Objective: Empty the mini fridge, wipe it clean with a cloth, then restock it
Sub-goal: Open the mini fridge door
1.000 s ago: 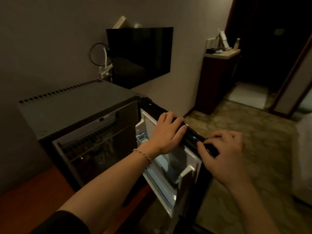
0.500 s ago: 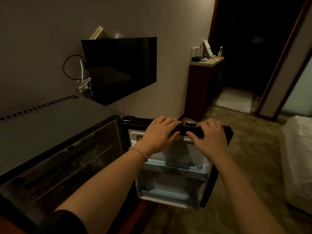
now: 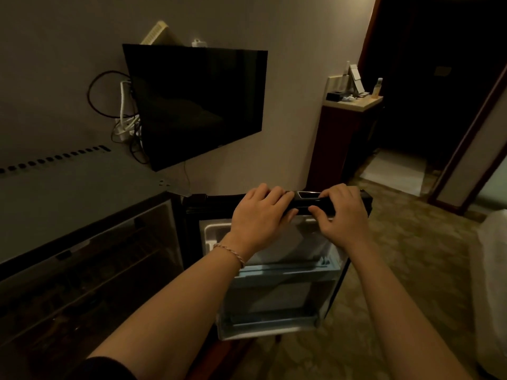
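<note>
Both hands on the top edge of the open mini fridge door, the emptying or wiping stage seemingly at hand.

Head view: at centre frame the left hand and right hand curl over and grip the glossy black top edge of the fridge door, which stands swung wide, its pale moulded plastic shelves facing the camera. The mini fridge, a boxy grey-topped cabinet with a row of vent slots, fills the lower left; its dim interior shows wire racks, contents unclear. No cloth is visible. Next, I judge, the hands must release the door and reach inside.
</note>
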